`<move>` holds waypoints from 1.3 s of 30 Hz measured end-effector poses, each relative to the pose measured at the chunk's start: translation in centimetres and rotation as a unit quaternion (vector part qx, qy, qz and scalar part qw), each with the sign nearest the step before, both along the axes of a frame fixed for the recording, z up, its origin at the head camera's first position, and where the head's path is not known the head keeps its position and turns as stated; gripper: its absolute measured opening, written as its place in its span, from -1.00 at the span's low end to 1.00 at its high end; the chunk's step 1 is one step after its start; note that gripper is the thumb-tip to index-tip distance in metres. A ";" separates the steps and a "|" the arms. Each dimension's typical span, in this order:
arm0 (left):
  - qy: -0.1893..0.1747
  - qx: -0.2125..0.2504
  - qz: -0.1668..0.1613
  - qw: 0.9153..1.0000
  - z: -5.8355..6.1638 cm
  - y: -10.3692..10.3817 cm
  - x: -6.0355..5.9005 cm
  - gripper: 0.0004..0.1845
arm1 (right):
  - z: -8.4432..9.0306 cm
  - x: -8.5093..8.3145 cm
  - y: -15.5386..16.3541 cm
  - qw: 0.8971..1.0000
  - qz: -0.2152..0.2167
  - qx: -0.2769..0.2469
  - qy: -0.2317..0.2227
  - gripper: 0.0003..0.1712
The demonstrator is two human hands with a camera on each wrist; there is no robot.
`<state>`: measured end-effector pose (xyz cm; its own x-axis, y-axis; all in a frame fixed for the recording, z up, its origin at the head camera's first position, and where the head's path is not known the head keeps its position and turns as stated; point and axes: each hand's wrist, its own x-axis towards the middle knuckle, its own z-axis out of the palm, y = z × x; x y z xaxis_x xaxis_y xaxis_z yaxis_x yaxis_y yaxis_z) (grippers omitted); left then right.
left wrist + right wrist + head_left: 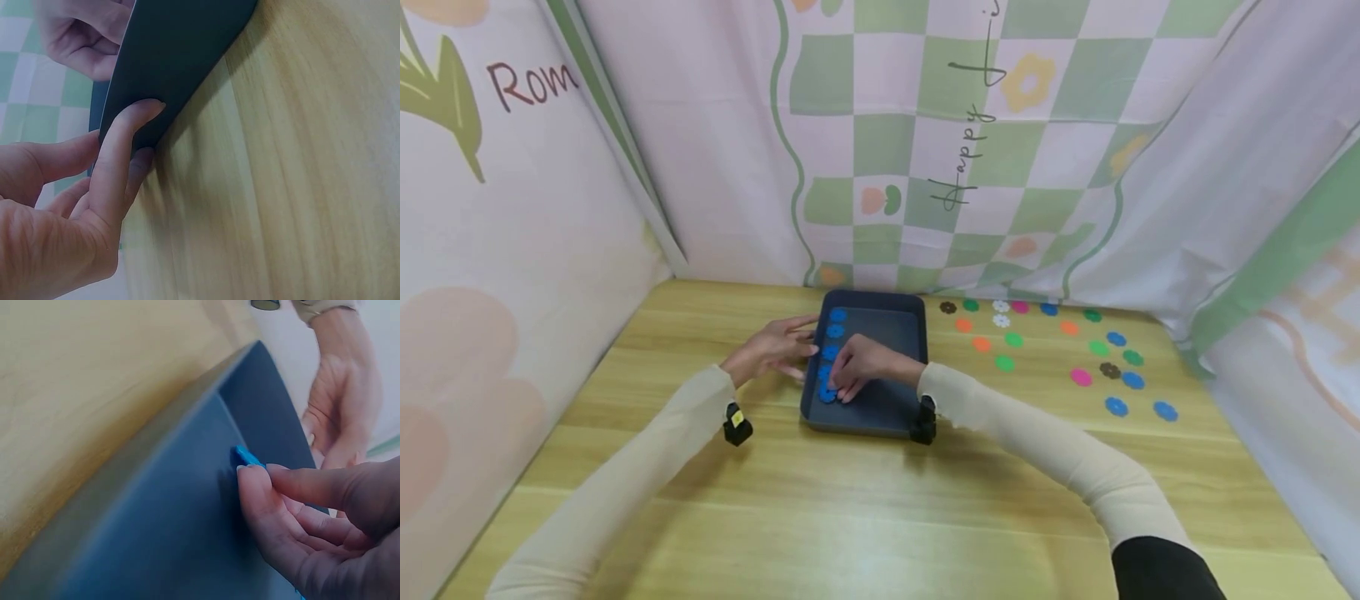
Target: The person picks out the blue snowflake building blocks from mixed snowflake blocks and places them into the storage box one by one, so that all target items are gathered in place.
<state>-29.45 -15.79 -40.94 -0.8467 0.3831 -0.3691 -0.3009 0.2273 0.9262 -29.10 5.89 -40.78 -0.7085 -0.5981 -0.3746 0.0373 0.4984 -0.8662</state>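
Note:
A dark blue-grey rectangular tray (895, 412) lies on the table. Blue flower-shaped pieces (836, 331) form a column along its left inner side. My right hand (863, 364) reaches over the tray and pinches a blue flower piece (249, 456) between thumb and forefinger, low near the inner wall. The near end of the column sits right by these fingertips. On the tray's left side, my left hand (772, 346) has its fingers loosely spread. In the left wrist view, its thumb (134, 119) presses the outer wall and another fingertip touches the rim.
Right of the tray, flat flower pieces and round discs lie scattered on the wooden table (880, 517), among them a pink disc (1081, 377), a brown flower (1109, 371) and several blue flowers (1166, 411). A patterned curtain (887, 150) hangs behind the table's back edge.

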 end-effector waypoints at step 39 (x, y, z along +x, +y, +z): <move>-0.012 0.000 0.013 1.000 0.2 0.2 -0.2 -0.17 | 1.7 0.3 1.8 0.987 0.001 0.078 0.143 -0.90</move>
<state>-29.62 -15.61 -40.78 -0.8474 0.3605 -0.3898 -0.3297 0.2183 0.9185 -28.83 7.73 -39.10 -0.7979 -0.5500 -0.2466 -0.1989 0.6264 -0.7537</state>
